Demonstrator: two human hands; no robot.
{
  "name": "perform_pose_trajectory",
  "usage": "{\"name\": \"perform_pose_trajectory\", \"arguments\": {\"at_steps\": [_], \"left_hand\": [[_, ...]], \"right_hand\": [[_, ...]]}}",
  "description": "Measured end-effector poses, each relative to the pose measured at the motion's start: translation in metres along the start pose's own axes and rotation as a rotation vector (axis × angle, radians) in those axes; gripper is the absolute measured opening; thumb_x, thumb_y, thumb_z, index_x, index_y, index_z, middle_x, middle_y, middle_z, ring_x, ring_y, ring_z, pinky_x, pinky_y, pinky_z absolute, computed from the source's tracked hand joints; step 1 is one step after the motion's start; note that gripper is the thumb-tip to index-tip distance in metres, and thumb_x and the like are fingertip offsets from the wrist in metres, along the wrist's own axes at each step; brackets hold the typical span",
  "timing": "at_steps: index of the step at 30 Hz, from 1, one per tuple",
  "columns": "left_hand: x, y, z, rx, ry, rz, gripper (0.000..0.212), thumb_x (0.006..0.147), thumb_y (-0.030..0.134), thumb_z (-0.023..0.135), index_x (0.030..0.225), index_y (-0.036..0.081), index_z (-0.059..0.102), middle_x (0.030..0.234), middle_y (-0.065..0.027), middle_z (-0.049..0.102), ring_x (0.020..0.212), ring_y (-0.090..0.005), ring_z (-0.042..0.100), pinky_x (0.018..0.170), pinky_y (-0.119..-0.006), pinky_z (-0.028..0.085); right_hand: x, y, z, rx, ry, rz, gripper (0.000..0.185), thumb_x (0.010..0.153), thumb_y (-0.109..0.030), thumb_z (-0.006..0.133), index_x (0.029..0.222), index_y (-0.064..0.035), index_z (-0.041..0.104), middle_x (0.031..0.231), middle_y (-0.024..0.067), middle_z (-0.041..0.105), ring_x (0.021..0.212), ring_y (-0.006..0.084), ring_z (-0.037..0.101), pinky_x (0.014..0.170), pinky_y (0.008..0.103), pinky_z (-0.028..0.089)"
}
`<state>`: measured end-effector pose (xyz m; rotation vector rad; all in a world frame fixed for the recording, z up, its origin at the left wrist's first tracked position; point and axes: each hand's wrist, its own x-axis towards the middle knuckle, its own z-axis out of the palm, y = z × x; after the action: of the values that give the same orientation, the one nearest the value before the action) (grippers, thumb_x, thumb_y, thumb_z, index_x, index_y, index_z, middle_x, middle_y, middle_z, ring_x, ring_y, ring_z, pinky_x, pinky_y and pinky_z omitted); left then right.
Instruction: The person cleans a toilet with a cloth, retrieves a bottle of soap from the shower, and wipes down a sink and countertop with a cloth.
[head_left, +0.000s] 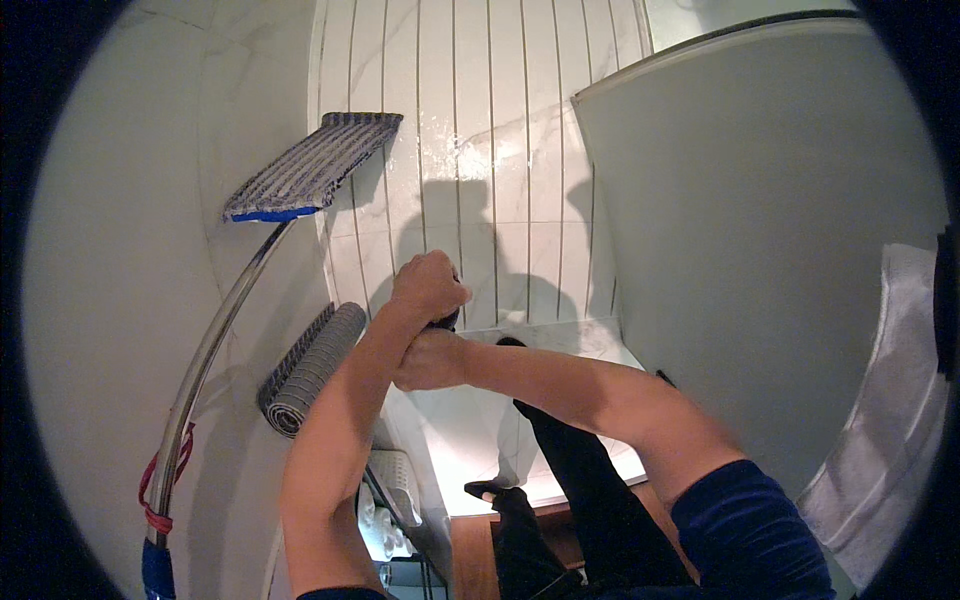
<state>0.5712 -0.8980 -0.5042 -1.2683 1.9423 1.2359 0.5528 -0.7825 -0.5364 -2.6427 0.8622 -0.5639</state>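
Both arms reach forward over a pale slatted shower floor (472, 255). My left hand (430, 287) is closed in a fist around a dark handle (448, 321). Just behind it, partly under the left forearm, my right hand (433, 360) is closed against the lower part of that handle. Most of the handled tool is hidden by the hands, so its kind does not show. Ahead and left, a flat mop's striped grey-and-blue pad (319, 165) is raised on a metal pole (217, 322), which stands along the wall.
A rolled grey mat (315, 367) leans at the left wall. Below it is a rack with a white perforated basket (397, 480). A grey partition panel (750, 202) borders the right side, with a white towel (874, 420) hanging there. A raised marble sill (547, 337) crosses before my feet.
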Motion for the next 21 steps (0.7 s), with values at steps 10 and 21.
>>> {"name": "perform_pose_trajectory", "arguments": {"at_steps": [10, 21], "left_hand": [[-0.008, 0.004, 0.010, 0.135, 0.158, 0.028, 0.026, 0.070, 0.019, 0.063, 0.080, -0.004, 0.069, 0.085, -0.0267, 0.067, 0.082, -0.0404, 0.067, 0.076, -0.049, 0.054], [-0.073, 0.051, -0.016, 0.167, 0.076, -0.094, 0.030, 0.074, 0.016, 0.057, 0.093, -0.003, 0.069, 0.096, -0.0264, 0.067, 0.092, -0.0390, 0.067, 0.085, -0.046, 0.053]], "right_hand": [[0.014, 0.003, -0.007, 0.867, 0.080, 0.510, 0.023, 0.082, -0.023, 0.061, 0.096, -0.0087, 0.052, 0.096, 0.0064, 0.053, 0.098, 0.0205, 0.051, 0.092, 0.0382, 0.040], [0.027, -0.036, -0.022, 0.878, 0.112, 0.582, 0.020, 0.081, -0.022, 0.066, 0.090, -0.0100, 0.052, 0.096, 0.0071, 0.052, 0.096, 0.0192, 0.050, 0.090, 0.0378, 0.041]]}}
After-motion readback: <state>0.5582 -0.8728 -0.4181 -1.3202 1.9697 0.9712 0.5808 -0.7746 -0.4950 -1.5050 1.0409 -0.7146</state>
